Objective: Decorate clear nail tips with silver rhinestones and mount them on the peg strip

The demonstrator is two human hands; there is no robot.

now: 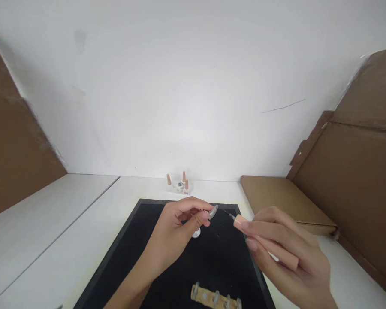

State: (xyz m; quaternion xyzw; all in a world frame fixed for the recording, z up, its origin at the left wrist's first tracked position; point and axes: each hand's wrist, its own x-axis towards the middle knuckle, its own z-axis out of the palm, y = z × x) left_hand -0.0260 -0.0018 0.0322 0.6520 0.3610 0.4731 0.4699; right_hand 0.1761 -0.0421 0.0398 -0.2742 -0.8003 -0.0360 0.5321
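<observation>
My left hand (180, 225) is closed, thumb and fingers pinching a small translucent curved piece (213, 211) that looks like a false nail. My right hand (289, 253) grips a nail polish brush by its long peach cap (266, 242). The thin dark brush tip (227, 212) points left toward the clear piece, with a small gap between them. Below my left fingers lies a small white round object (196, 233), partly hidden. Nearer to me, a tan strip (209, 296) carries several translucent upright pieces and is cut off by the lower edge.
A black mat (225, 262) covers the middle of the white table (67, 231). Behind it stands a clear holder (176, 190) with peach-capped bottles (184, 176). A flat cardboard box (276, 195) lies at the right, and cardboard walls (363, 167) rise on both sides.
</observation>
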